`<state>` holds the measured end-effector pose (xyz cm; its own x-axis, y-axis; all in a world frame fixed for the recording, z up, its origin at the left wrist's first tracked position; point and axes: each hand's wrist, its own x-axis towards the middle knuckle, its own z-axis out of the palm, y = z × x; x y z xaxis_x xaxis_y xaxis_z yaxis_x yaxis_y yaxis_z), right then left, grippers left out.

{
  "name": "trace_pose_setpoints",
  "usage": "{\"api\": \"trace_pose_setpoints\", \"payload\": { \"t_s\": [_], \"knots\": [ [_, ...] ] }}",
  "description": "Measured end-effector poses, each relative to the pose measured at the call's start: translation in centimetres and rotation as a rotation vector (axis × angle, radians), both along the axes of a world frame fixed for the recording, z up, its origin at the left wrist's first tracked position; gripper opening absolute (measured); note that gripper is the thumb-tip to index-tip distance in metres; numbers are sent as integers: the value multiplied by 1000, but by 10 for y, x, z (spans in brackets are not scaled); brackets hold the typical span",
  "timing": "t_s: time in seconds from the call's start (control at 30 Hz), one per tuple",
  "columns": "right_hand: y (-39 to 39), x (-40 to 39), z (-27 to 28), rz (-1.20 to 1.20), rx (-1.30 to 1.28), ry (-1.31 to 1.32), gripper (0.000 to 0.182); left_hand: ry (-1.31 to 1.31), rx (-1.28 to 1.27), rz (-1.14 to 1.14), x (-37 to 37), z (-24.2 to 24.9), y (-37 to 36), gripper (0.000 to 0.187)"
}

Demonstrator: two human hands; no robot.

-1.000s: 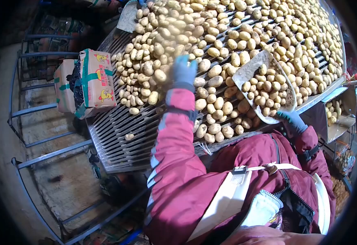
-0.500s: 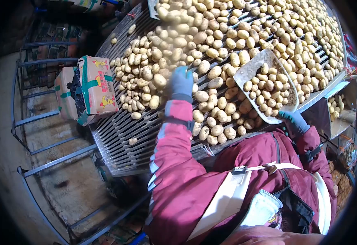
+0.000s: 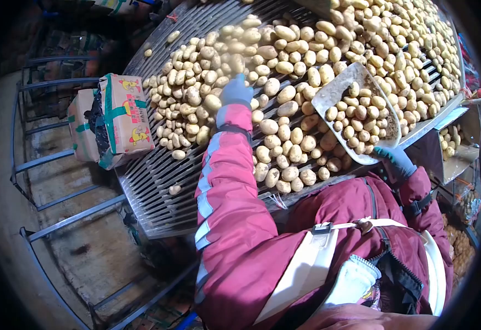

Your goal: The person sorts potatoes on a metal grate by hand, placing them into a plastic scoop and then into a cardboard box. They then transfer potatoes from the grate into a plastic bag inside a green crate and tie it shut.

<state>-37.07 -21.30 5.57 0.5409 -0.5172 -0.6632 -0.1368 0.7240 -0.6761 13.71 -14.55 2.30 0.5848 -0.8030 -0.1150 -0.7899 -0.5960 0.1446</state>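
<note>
My gloved left hand (image 3: 235, 91) reaches over the pile of potatoes (image 3: 193, 97) on the slatted metal table. It touches or is just above them; its fingers are partly hidden, and the potatoes beyond it are smeared by motion. In my gloved right hand (image 3: 395, 161) is the near edge of a pale scoop (image 3: 335, 94), with the fingers wrapped around it. Several small potatoes (image 3: 361, 116) lie in the scoop, which rests among larger potatoes near the table's front edge.
A taped cardboard box (image 3: 127, 118) stands at the left edge of the slatted table (image 3: 158, 203). Blue-grey metal rails (image 3: 78, 216) run below it. At the right, an open box (image 3: 454, 144) holds more potatoes. A dark flat piece (image 3: 315, 6) shows at the top.
My left hand has moved slightly forward and left. My right hand and the scoop have hardly moved. The flat piece at the top has shifted right, exposing bare slats.
</note>
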Motion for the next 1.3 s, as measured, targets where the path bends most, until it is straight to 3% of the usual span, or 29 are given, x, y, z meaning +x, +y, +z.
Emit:
{"api": "trace_pose_setpoints", "payload": {
  "t_s": [0.13,0.27,0.3,0.33,0.37,0.5,0.6,0.73,0.8,0.9,0.93,1.0,1.07,1.13,1.3],
  "knots": [
    [-3,-1,-7,-10,-6,-88,43,-54,32,44,-1,-20,-10,42],
    [-16,-13,-12,89,-25,-59,63,102,-84,128,-8,-27,-5,39],
    [-16,-13,-11,81,-16,-56,63,457,-402,168,-8,-48,-7,37],
    [-17,-10,-9,87,-4,-87,63,813,-718,213,-26,-39,-12,35],
    [-17,-10,-9,87,-12,-98,62,847,-874,130,-55,-33,-16,37],
    [-21,-7,-11,114,-33,-121,56,1132,-616,-103,-177,37,-38,43],
    [-23,-6,-10,130,-41,-119,50,1019,-552,-158,-182,43,-42,49],
    [-29,-28,-25,124,-8,-95,42,282,-558,-34,-78,22,-28,55],
    [-33,-29,-7,126,8,-40,39,174,-498,148,-26,18,-23,63],
    [-52,-51,-15,137,72,25,39,272,-380,279,4,15,-53,78],
    [-46,-39,-3,2,53,31,41,300,-316,305,6,15,-70,85],
    [-49,-41,-8,-9,50,50,41,265,-374,330,-19,7,-100,86],
    [-53,-46,-13,29,83,59,43,205,-445,178,-41,-2,-125,77],
    [-57,-56,-33,104,82,51,45,222,-415,96,-88,37,-152,68],
    [-59,-26,-3,134,-50,-53,46,414,-523,-182,-147,11,-211,75]
  ]
}}
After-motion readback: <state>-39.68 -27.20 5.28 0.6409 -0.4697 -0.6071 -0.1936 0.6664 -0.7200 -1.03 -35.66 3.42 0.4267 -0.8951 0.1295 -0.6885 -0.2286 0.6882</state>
